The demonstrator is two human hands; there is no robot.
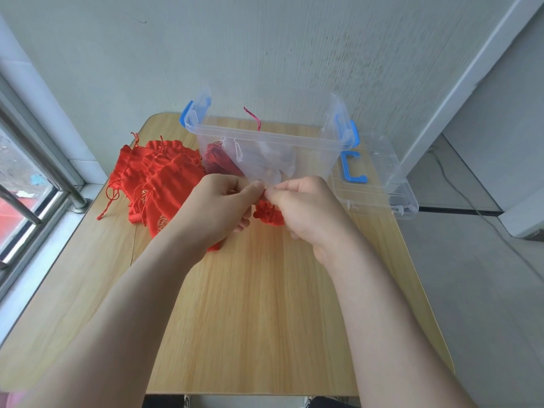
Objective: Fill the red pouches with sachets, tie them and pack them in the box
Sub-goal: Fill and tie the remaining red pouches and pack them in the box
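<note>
Red pouch (pixel 269 214) sits just below left hand (pixel 217 207) and right hand (pixel 309 210), whose fingers (pixel 255 187) pinch its drawstring (pixel 265 192).

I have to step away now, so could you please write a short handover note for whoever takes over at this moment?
Hands: left hand and right hand both pinch the drawstring of one red pouch, held over the table in front of the clear box.
Things: pile of red pouches at the table's left; box open, lid lying to its right; pale sachets seem to lie inside the box.
Done: at least one packed pouch in the box.
Left: finish this tie, pack it, then fill, tie and pack the pile.
</note>
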